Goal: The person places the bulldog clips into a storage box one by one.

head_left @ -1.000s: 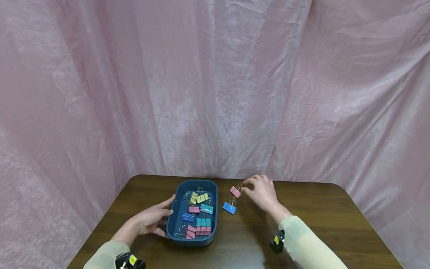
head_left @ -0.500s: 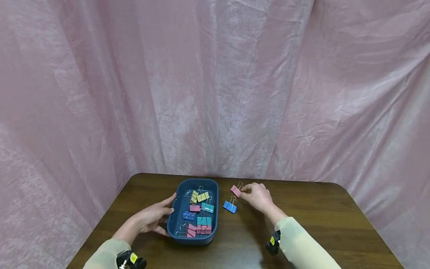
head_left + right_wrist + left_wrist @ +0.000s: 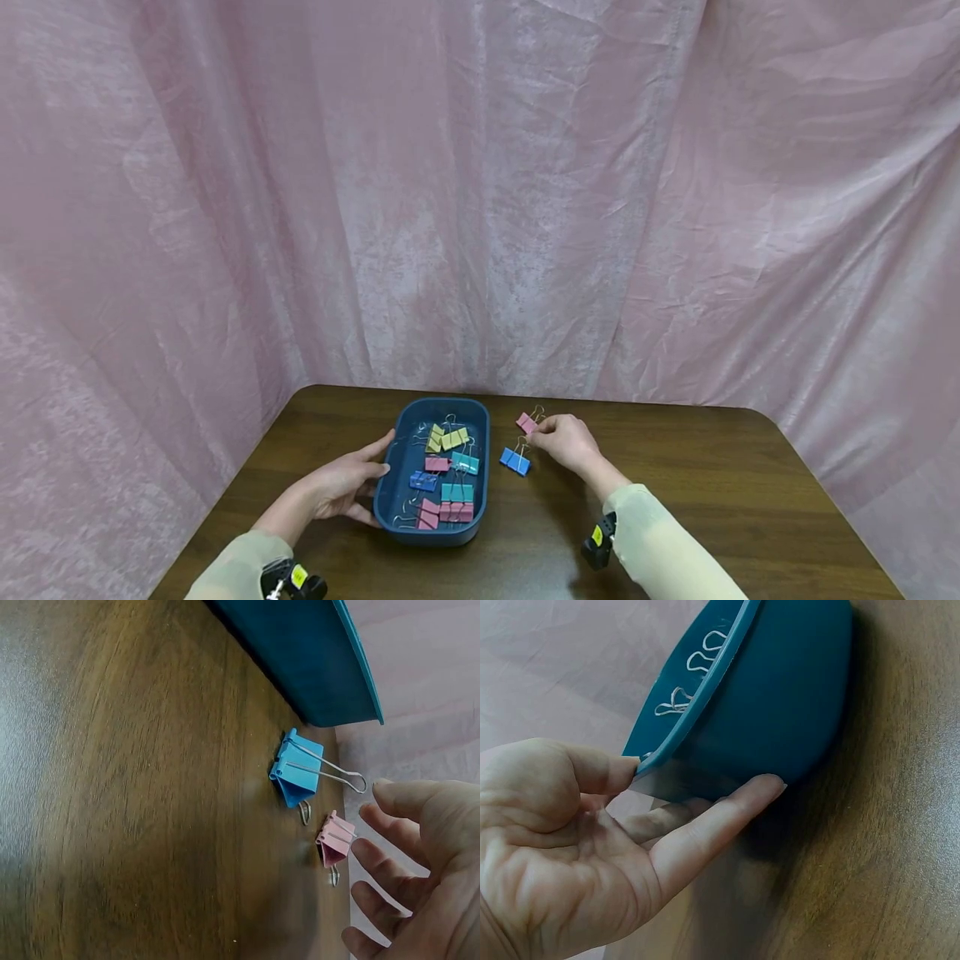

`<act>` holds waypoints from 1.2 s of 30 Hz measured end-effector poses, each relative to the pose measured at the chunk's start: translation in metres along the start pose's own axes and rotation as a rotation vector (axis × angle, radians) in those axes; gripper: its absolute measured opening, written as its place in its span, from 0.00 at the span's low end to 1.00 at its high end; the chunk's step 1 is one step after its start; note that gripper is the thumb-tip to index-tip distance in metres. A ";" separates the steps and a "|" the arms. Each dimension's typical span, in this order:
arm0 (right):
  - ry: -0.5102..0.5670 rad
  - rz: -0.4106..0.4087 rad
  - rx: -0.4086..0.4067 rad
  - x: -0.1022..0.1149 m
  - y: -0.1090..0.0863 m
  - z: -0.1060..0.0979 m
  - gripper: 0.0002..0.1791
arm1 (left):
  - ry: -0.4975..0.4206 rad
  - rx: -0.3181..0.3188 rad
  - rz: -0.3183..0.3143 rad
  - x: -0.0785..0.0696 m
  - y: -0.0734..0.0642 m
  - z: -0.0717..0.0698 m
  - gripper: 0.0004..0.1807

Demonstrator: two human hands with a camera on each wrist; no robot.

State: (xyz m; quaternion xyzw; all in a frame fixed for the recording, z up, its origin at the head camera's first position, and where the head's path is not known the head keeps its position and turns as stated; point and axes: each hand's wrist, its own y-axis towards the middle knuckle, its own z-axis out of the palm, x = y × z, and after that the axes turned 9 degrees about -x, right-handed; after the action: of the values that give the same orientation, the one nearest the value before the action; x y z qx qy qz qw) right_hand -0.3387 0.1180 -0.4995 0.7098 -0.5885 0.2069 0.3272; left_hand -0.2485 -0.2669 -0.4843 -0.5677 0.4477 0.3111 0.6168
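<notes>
My left hand holds the left side of a dark blue plastic box, with the thumb at its rim and the fingers against the outer wall. Inside lie several binder clips in yellow, pink, teal and blue. Right of the box, a blue binder clip and a pink binder clip rest on the table. My right hand hovers beside both. In the right wrist view its fingers are loosely bent and hold nothing, the thumb tip close to the wire handle of the blue clip.
A brown wooden table carries everything, with rounded far corners. Directly behind its far edge hangs a pink velvet curtain. A dark strap-on camera sits on the right wrist.
The right hand has come left and nearer, past the pink clip to beside the blue clip's handle. Both loose clips stay where they lay. The left hand keeps its hold on the box.
</notes>
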 end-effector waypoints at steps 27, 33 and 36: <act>0.088 0.091 0.021 0.000 -0.004 0.008 0.08 | 0.003 -0.007 0.000 0.001 -0.003 0.002 0.37; 0.118 0.123 0.023 0.000 -0.003 0.009 0.09 | 0.004 0.000 0.005 0.002 -0.002 0.002 0.37; 0.112 0.119 0.019 0.001 -0.003 0.010 0.07 | 0.004 -0.004 0.000 0.001 -0.003 0.002 0.37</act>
State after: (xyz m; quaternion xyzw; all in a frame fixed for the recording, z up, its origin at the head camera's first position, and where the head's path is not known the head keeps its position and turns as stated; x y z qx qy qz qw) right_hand -0.3363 0.1107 -0.5071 0.6640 -0.6082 0.2712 0.3400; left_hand -0.2449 -0.2653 -0.4844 -0.5697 0.4482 0.3109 0.6148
